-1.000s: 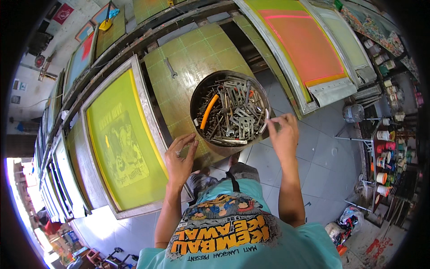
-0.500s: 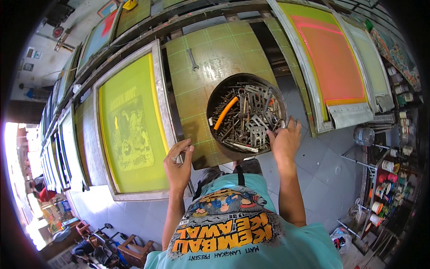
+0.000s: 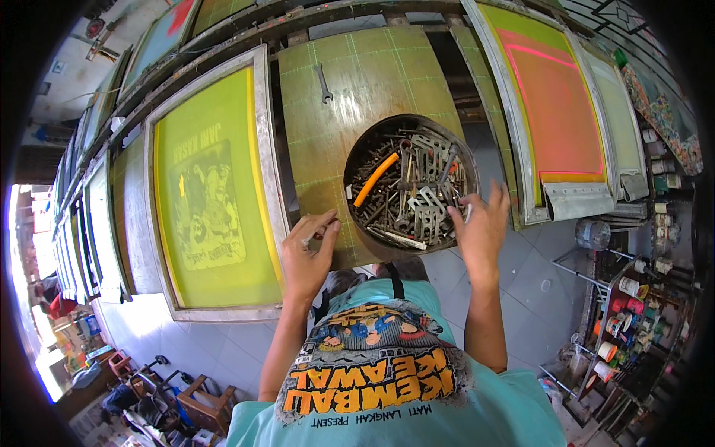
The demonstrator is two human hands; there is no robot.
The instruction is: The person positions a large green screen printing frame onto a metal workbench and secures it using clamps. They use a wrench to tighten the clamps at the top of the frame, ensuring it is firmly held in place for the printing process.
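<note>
A round dark metal pan (image 3: 347, 165) filled with loose bolts, screws, small wrenches and slotted metal plates stands near the board's front right corner. A curved orange tube (image 3: 376, 179) lies on top of the pile. My right hand (image 3: 480, 232) is at the pan's right rim, fingers spread, the thumb reaching over the contents. Left of the pan, my left hand (image 3: 308, 257) hovers by the board's front edge, fingers curled toward the thumb; a small pale bit shows at them, too small to name. Farther back, an open-end wrench (image 3: 323, 83) lies on the board.
The greenish board (image 3: 313, 141) has pale grid lines. On its left is a framed yellow printing screen (image 3: 223, 287); a pink and yellow screen (image 3: 558, 112) is at the right. Shelves with paint pots (image 3: 607, 350) stand far right. A wooden stool (image 3: 205, 402) is at lower left.
My view has shifted slightly. My left hand has moved up and right, nearer the pan. The fingers of my right hand have spread apart at the rim.
</note>
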